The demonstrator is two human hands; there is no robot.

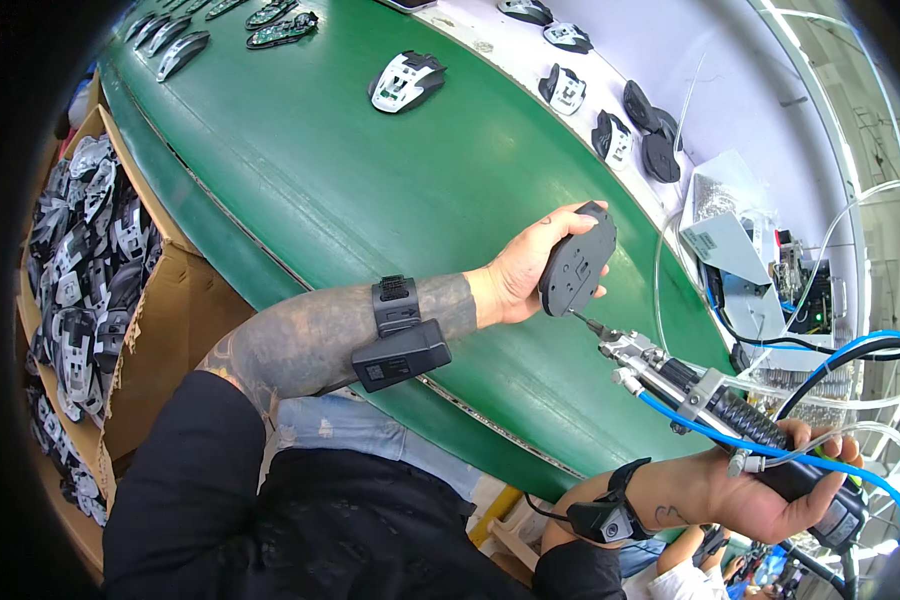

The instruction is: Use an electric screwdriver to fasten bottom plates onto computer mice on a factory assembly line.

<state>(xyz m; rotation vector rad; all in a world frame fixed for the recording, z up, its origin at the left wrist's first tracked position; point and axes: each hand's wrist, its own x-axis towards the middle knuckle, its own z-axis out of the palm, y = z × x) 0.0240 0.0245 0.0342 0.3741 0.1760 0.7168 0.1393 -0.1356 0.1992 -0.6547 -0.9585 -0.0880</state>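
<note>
My left hand (pixel 518 268) is closed around a black computer mouse (pixel 578 262), held above the green surface with its underside turned up toward me. My right hand (pixel 770 505) grips the black body of a powered screwdriver (pixel 685 390) with a metal front end. The screwdriver's thin bit points at the lower end of the mouse. Whether the bit touches a screw hole is too small to tell. Blue and clear hoses run from the screwdriver to the right.
The long green work surface (pixel 300 190) carries a white-and-black mouse part (pixel 406 82) and several parts at the far left. More mouse parts (pixel 562 90) lie on the white ledge (pixel 490 48). A cardboard box (pixel 175 330) of shells stands left. A machine (pixel 810 295) with wires stands right.
</note>
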